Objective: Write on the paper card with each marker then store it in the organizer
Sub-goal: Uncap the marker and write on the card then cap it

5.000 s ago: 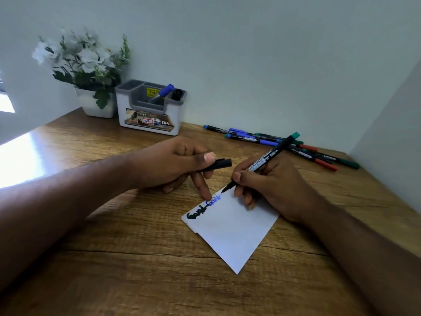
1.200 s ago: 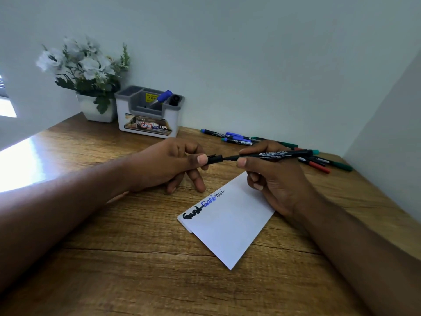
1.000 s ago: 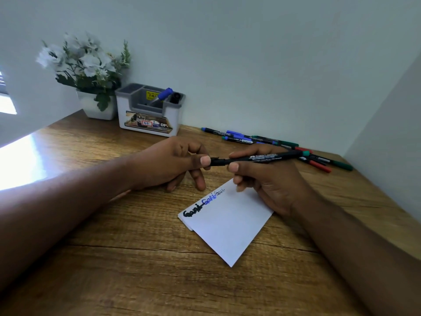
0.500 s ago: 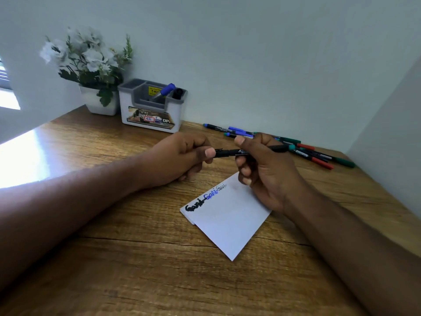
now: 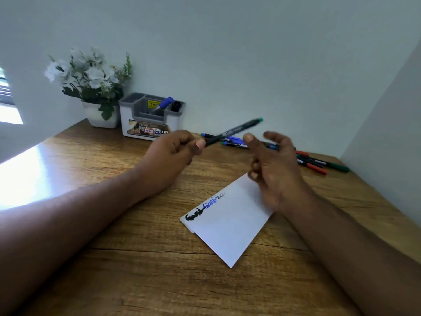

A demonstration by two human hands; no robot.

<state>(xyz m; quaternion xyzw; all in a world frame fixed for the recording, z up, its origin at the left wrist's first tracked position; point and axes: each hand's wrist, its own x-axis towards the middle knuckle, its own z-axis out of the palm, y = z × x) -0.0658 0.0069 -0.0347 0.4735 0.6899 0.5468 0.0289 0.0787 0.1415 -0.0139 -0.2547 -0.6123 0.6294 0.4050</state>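
Note:
My left hand [image 5: 173, 153] pinches the capped end of a black marker [image 5: 234, 131] with a green tip at its far end; the marker slants up to the right above the table. My right hand [image 5: 271, 163] hovers beside it with fingers spread and relaxed, holding nothing. The white paper card [image 5: 230, 222] lies on the wooden table below my hands, with black and blue words written along its upper left edge. The grey and white organizer [image 5: 148, 124] stands at the back by the wall, with a blue marker [image 5: 165, 103] and a black one inside.
A white pot of white flowers [image 5: 91, 87] stands left of the organizer. Several loose markers [image 5: 316, 163], blue, green and red, lie at the back right near the wall. A side wall closes the table on the right. Bright light falls on the table's left part.
The cap went back on the marker. My right hand has let go of the marker and opened, and my left hand alone now holds it, tilted upward.

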